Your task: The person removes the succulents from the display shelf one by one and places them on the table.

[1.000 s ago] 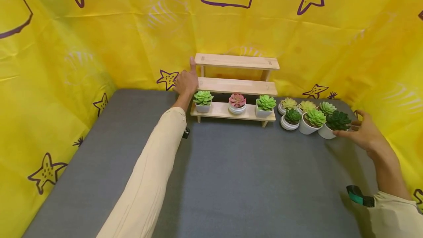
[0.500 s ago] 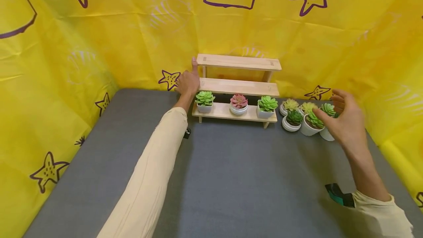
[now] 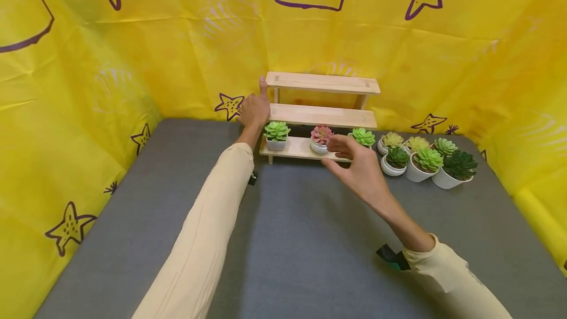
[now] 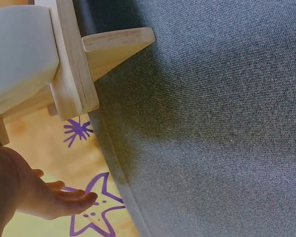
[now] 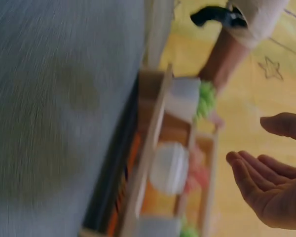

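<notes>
A three-tier wooden stand [image 3: 323, 114] is at the back of the table. My left hand [image 3: 254, 111] rests against its left end, thumb up beside the top tier; in the left wrist view its fingers [image 4: 71, 202] extend past the wood, holding nothing. The bottom tier bears a green succulent [image 3: 277, 132] in a square white pot, a pink succulent [image 3: 321, 134] in a round pot, and another green succulent [image 3: 364, 137], partly covered by my right hand [image 3: 361, 169]. That hand hovers before the stand, thumb and fingers apart, with nothing between them.
Several potted succulents stand grouped right of the stand, among them a dark green succulent [image 3: 459, 165] and a bright green succulent [image 3: 428, 159]. A yellow cloth [image 3: 186, 63] with starfish drawings hangs behind the grey table [image 3: 301, 240].
My right hand has left the dark green succulent at the far right and moved left, bare, to the front of the stand. My left hand stays at the stand's left end.
</notes>
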